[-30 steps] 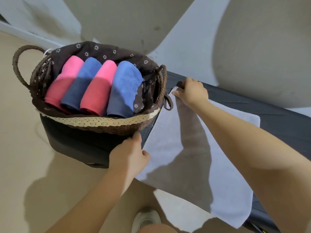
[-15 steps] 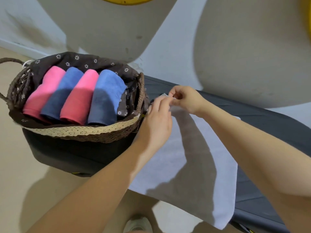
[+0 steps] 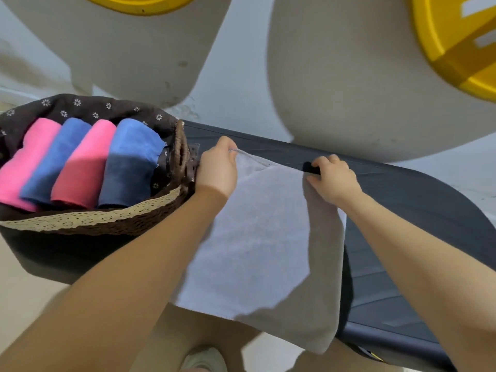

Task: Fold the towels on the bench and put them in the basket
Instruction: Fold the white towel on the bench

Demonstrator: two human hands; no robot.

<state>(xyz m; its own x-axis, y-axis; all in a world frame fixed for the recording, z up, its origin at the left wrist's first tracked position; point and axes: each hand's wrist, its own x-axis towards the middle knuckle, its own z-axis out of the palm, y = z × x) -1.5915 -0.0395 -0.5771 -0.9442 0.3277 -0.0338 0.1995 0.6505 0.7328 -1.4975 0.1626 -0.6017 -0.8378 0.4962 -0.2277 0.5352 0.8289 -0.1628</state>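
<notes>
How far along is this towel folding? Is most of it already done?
Mostly done, it seems. Four rolled towels, two pink and two blue, already sit side by side in the basket. In hand is a pale grey towel spread over the dark bench: the left hand and right hand each grip its far edge. It has yet to be folded and put in the basket. No other loose towel shows.
</notes>
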